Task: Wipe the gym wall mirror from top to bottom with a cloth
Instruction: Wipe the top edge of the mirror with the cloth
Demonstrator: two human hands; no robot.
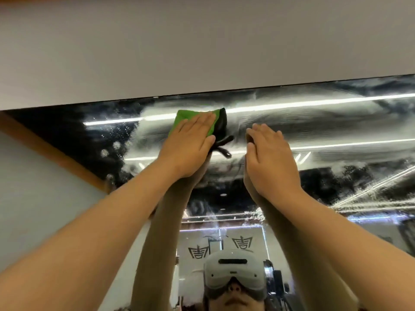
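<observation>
Currently the cloth (190, 118), green, lies flat against the mirror (336, 122) just below its top edge, left of the middle of that edge as seen. The left hand (188, 144) covers its lower part. The fingers are straight and together and the palm is pressed on, with nothing curled round the fabric. Judgement: a flat press spreads the load and gives the cloth full contact with the glass, which suits a wipe better than a pinch would.

The right hand (269, 153) rests on bare glass just beside the cloth, not touching it, with fingers straight and close and holding nothing. Judgement: it serves as a brace for the overhead reach, both arms being raised high.

White smears (303, 117) of cleaner run in sweeping bands along the top edge to the right of the cloth. Fine droplets (116, 135) stand unwiped toward the upper left corner. Lower down, the glass reflects the room and the person's headset (233, 272). A plain wall (202, 52) meets the mirror at its top edge.

Judgement on progress: the work is at the top band, an early stage, and the lower glass is not yet done.

Containers: none in view. No bottle, bucket or sprayer shows, so the source of the cleaner cannot be told.
</observation>
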